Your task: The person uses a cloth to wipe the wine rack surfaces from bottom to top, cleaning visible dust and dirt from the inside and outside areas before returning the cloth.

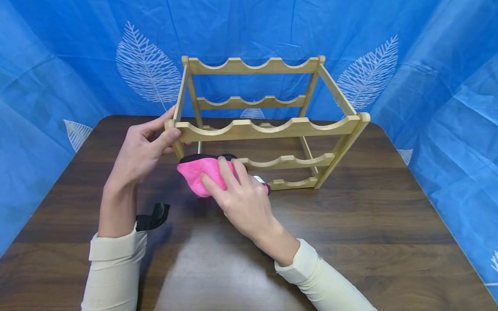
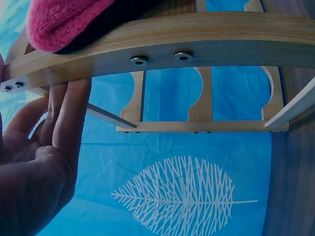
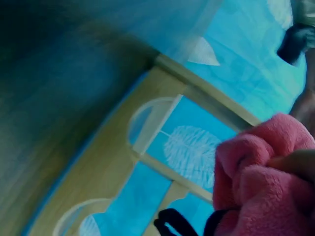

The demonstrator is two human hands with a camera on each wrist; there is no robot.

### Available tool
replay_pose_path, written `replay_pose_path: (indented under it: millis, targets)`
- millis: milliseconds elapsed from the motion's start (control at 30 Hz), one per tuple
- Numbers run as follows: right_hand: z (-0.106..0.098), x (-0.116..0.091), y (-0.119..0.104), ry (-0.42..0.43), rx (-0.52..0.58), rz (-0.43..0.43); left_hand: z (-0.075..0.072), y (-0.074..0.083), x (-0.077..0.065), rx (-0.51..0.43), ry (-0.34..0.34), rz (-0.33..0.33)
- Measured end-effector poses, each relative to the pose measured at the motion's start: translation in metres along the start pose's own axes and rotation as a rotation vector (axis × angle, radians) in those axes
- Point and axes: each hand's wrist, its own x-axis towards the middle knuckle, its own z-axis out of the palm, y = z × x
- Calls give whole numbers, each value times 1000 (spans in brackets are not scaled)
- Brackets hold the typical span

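Observation:
A light wooden wine rack [image 1: 288, 128] with scalloped rails stands on the dark wood table. My left hand [image 1: 136, 149] grips its front left upper corner, thumb in front and fingers behind the post, as the left wrist view also shows. In my right hand [image 1: 247, 203] is a bunched pink fluffy cloth [image 1: 198, 172] with a black edge, pinched between thumb and fingers. The cloth lies against the rack's front left side at the middle rail [image 1: 288, 162], covering that rail's left end. Up close, the right wrist view shows the cloth [image 3: 266, 182] in folds with a black loop [image 3: 174, 221].
The brown table [image 1: 350, 242] reaches out on both sides of the rack. Behind and beside it hangs a blue curtain [image 1: 249, 26] with white leaf prints. A black strap [image 1: 153, 217] sticks out from the left wrist.

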Motion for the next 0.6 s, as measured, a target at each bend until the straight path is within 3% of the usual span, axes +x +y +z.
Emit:
replay_pose_path:
  millis: [167,367,600]
  targets:
    - [5,-1,-3,16,-36,39,0,0,1,2,-10,-3]
    - [-4,1,2,-5,-29,106,-2,1,1,15,-33,-4]
    - [-17,0,15,-77,70,219,-3,1,0,28,-39,-9]
